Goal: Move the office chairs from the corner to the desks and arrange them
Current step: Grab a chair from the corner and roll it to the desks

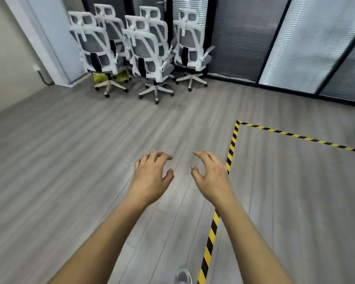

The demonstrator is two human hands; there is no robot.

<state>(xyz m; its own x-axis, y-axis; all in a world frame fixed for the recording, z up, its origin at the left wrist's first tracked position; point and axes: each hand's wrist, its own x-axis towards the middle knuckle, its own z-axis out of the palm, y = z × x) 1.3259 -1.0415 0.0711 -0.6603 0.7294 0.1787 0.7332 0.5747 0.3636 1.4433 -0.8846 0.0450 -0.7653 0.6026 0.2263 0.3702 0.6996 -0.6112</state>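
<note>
Chairs: five office chairs (143, 48) bunched up in the far corner, white frames with grey mesh, all with their backs turned this way.
Rows: three in front, two tucked in behind them. They're packed tight, wheel bases close together.
Front left chair (94, 48): nearest the white corner pillar (47, 42).
Front middle chair (148, 56): sticks out furthest into the room.
Right chair (190, 44): just beside the middle one, up against the glass.
Left hand (152, 177): held out front, palm down, fingers loosely curled, nothing in it.
Right hand (210, 177): same deal, thumb and fingers loosely hooked, holding nothing.
Gap: both hands are well apart from the chairs, with a stretch of bare floor (70, 140) between them.
Flooring: grey wood-look planks.
Hazard tape (232, 146): yellow and black, stuck down in an L. One leg runs under the right forearm, the other heads off to the right.
Shoe (183, 276): a grey toe at the bottom edge, just left of the tape.
Glass panels (244, 37): dark-framed with blinds, behind the chairs and along the right side.
Wall socket (35, 67): on the left wall, dark cable hanging from it.
Yellow thing (99, 77): on the floor under the front left chair, can't tell what it is.
</note>
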